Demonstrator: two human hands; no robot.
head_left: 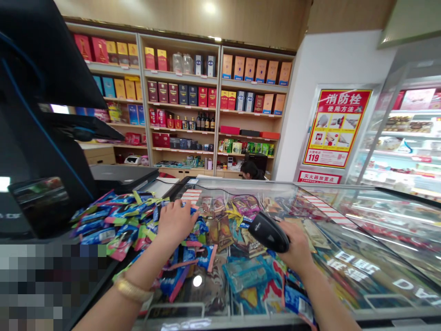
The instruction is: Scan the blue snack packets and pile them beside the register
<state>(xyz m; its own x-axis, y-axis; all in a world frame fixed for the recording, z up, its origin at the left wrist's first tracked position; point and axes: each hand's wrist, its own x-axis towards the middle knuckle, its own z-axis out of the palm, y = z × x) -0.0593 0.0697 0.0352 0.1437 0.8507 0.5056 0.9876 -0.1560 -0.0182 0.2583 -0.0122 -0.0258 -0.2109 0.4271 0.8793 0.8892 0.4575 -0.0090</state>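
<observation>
My right hand (296, 243) is wrapped round a black handheld barcode scanner (268, 231), its head pointing up and to the left. A dark cord runs from the scanner's far side across the glass. My left hand (177, 219) lies palm down over a heap of small snack packets (129, 220) in blue, pink and green, its fingers apart and bent over them. More of these packets (186, 262) lie loose below that hand on the glass lid. Another blue packet (298, 299) lies beside my right forearm. My left palm is hidden from view.
Under the glass, the chest freezer (220, 312) holds wrapped ice creams (248, 273). A black checkout terminal (44, 115) stands at the left. Behind the freezer, a person's head (253, 170) shows before shelves of boxed bottles (184, 94). A lit display fridge (406, 133) is at the right.
</observation>
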